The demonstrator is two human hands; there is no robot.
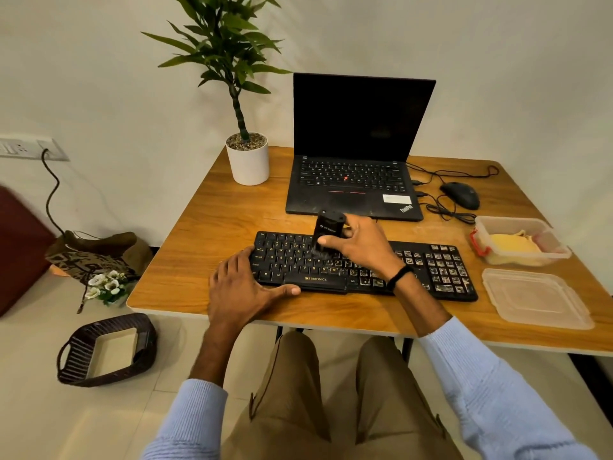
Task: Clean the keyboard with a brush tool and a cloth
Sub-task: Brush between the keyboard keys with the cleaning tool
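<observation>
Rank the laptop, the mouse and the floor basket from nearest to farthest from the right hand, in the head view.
1. Laptop, just behind the right hand, which grips the brush tool.
2. Mouse, farther back on the table's right side.
3. Wicker basket, down on the floor at far left.

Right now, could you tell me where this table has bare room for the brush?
Bare wood lies between the plant pot and the keyboard, left of the laptop. The right side is crowded: mouse, cables, container, lid.

One keyboard [442, 270], one brush tool [326, 227], one laptop [361, 117], one mouse [461, 195] — one potted plant [248, 161].
</observation>
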